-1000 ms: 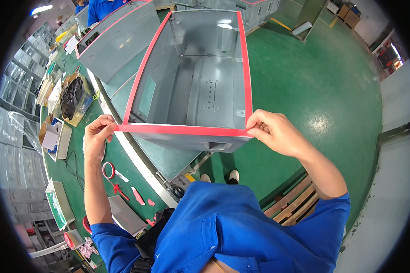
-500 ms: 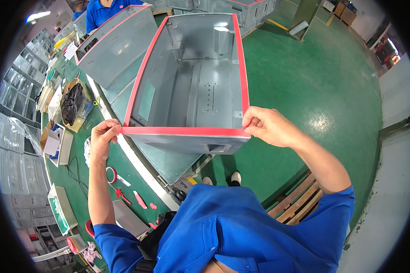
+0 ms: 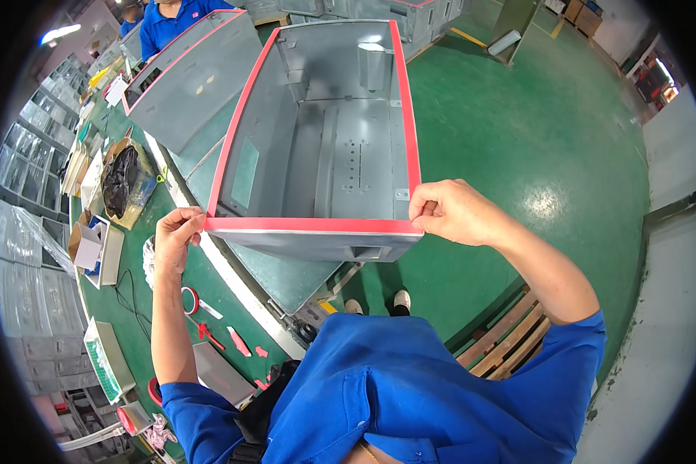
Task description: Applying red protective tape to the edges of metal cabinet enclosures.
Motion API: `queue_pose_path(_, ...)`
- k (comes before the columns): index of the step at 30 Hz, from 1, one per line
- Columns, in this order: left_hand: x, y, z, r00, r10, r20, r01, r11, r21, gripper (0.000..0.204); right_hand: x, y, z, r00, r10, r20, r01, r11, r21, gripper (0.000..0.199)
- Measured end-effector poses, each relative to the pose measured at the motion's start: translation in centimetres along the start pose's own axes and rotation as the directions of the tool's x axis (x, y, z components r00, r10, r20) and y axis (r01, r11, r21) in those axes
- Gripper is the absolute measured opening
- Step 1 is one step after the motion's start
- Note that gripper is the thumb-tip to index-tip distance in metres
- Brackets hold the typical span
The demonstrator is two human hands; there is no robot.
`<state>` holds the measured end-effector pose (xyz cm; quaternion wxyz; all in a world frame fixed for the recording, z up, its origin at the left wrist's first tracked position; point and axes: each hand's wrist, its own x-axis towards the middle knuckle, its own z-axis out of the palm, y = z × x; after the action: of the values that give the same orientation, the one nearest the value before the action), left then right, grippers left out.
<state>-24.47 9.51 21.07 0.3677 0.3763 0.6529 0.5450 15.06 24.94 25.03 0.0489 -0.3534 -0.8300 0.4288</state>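
Note:
A grey metal cabinet shell (image 3: 286, 246) lies in front of me with its open side up. Red tape (image 3: 309, 225) runs along its near rim, and red strips also line its left and right rims. At the near left corner my left hand (image 3: 179, 232) pinches one end of the near strip between thumb and fingers. My right hand (image 3: 450, 213) has its fingers closed on the other end at the near right corner. Between the two hands the strip is straight and lies along the rim. Whether its whole length is stuck down, I cannot tell.
Left of the cabinet, a green worktable (image 3: 155, 298) carries a tape roll (image 3: 189, 300), red tape scraps (image 3: 238, 340) and a box with a black bag (image 3: 124, 182). Another grey panelled cabinet (image 3: 189, 97) stands beyond, near a co-worker in blue (image 3: 176, 27). A wooden pallet (image 3: 503, 340) lies right.
Both hands keep their grip at the two corners. The near strip now sits slightly lower along the rim; the view has shifted a little.

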Motion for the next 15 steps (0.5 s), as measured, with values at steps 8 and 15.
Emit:
queue_pose_path(8,-0.01,0.08,0.15,1.0,0.008,0.001,-0.008,1.0,0.006,0.006,0.22,0.18,0.01,1.0,0.002,0.003,-0.002,1.0,-0.002,0.005)
queue_pose_path(15,0.15,-0.12,0.04,1.0,0.011,0.005,-0.011,1.0,-0.003,0.006,0.34,0.35,0.03,1.0,-0.001,0.001,0.001,1.0,-0.003,0.005)
